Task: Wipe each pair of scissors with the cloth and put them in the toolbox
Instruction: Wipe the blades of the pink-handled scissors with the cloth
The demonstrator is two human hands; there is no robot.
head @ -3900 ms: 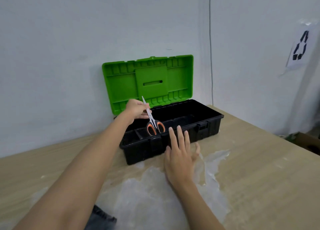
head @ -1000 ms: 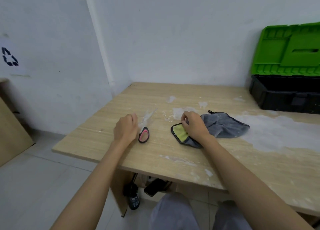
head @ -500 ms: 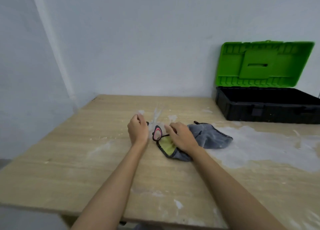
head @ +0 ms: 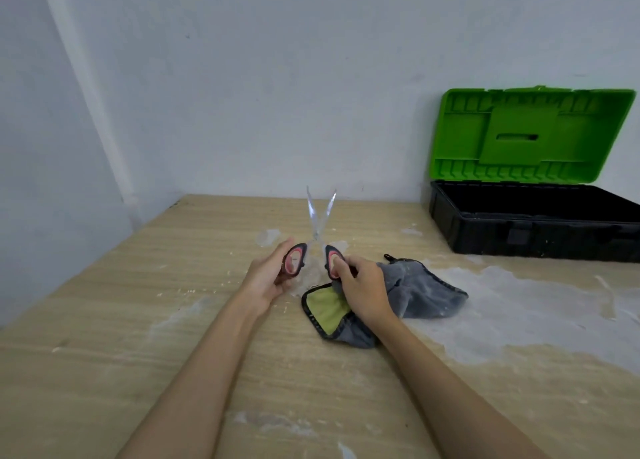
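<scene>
- Both forearms reach forward over the table [head: 104, 320], hands close together near its middle.
- The left hand [head: 268, 278] is turned palm inward, fingers curled round the left handle of the scissors [head: 317, 240].
- The right hand [head: 362, 290] has its back up, thumb and fingertips pinching the right handle.
- The scissors stand with handles pulled apart and blades spread in a narrow V, tips pointing up and away toward the wall [head: 277, 78].
- The cloth [head: 412, 292], grey with a yellow-green corner turned up, lies crumpled on the table under and just right of the right hand.
- The toolbox [head: 519, 230] sits well off to the right against the wall, green lid [head: 530, 136] raised.
</scene>
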